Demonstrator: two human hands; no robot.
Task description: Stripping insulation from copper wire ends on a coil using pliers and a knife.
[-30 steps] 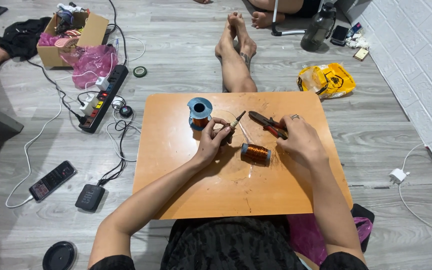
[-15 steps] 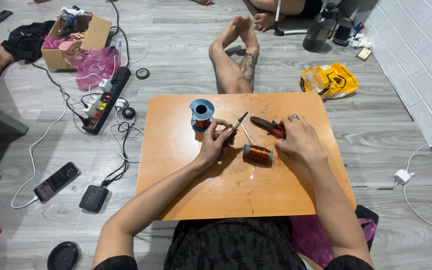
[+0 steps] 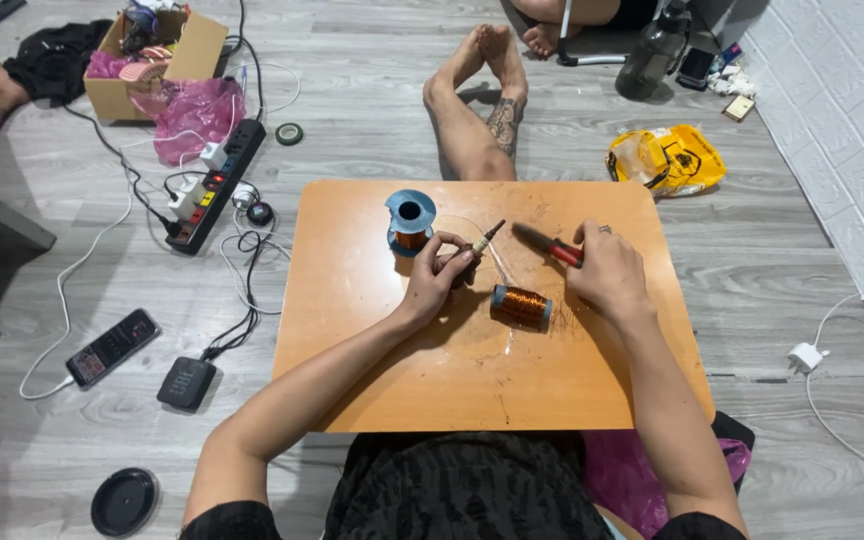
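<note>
A: Left hand?
B: Closed round a thin tool; blue spool just beyond.
A: Right hand?
B: Fingers curled on red-handled pliers. Copper coil lies between both hands.

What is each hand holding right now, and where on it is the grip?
The left hand grips a thin pen-like tool by its rear shaft, tip free. The right hand holds a red-handled tool by its handle end.
</note>
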